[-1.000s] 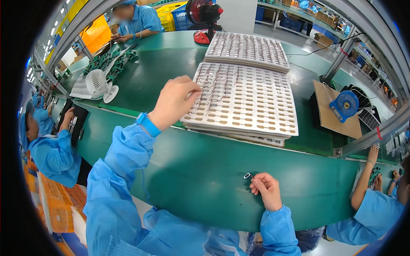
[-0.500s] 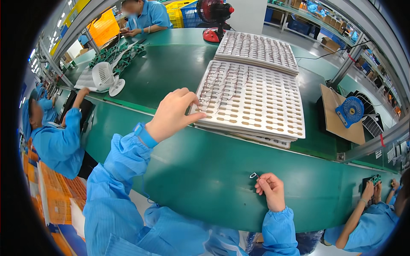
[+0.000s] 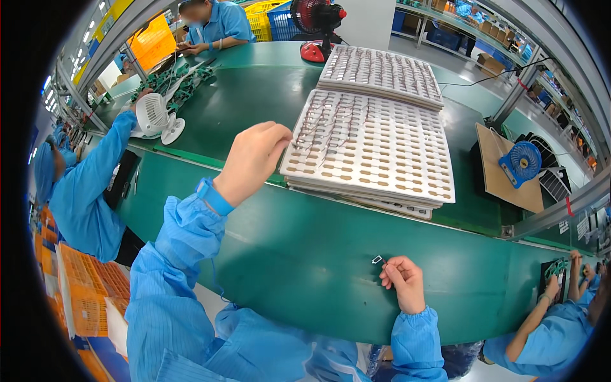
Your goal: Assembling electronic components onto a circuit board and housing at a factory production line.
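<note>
My right hand (image 3: 403,282) pinches the leads of a small white rectangular part with short dark wires (image 3: 378,260), held over the green bench. Over at the left edge of the front white tray (image 3: 394,169), my left hand (image 3: 254,159) has thumb and fingers drawn together; what they grip, if anything, is hidden. Rows of small wired parts (image 3: 331,124) fill the left portion of that tray, their reddish-dark leads lying across it. The slots toward its right show brown bottoms. A blue band circles my left wrist.
Behind stands a second stack of white trays (image 3: 382,70) full of wired parts. A red-and-black fan (image 3: 313,25) is at the back, a white fan (image 3: 153,114) at left, a blue fan (image 3: 523,164) on cardboard at right. Co-workers sit at left, far left and right; metal posts frame the bench.
My left hand has risen slightly and its spread thumb and fingers have closed at the tray's left edge. My right hand stays put. The co-worker at left has reached toward the white fan.
</note>
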### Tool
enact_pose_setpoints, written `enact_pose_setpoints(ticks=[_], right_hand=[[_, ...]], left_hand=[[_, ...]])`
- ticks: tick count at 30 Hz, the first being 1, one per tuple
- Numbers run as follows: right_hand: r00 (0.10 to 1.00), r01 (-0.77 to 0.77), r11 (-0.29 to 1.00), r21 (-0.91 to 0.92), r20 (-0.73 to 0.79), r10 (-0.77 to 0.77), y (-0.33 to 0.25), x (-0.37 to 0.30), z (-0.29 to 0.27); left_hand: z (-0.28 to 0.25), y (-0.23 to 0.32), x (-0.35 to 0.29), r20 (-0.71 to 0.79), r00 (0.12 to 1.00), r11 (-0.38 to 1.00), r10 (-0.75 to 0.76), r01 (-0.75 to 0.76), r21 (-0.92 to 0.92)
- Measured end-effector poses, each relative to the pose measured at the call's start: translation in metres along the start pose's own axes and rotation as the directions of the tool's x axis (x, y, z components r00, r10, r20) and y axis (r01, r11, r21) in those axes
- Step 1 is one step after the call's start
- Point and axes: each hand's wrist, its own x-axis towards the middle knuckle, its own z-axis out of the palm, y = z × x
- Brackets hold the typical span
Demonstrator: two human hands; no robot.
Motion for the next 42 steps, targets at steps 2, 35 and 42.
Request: enact_pose_setpoints(ticks=[2,35,42], right_hand=[[1.0,0.002,1.0,-0.003,-0.003,-0.002,0.0,-0.001,0.0],[0.968,0.235,0.963,0.134,-0.125,-0.219,-0.012,0.018,0.175],[0.942,0.285,0.959,-0.005,-0.186,-0.281,-0.005,0.025,0.188]], left_hand=[[-0.004,0.001,0.005,-0.037,0.999,1.0,0.016,-0.015,0.012],[0.042,0.048,-0.149,0.643,0.724,-0.181,-0.249,0.617,-0.766],[0.052,0.044,-0.152,0.585,0.749,-0.171,-0.31,0.561,-0.81]])
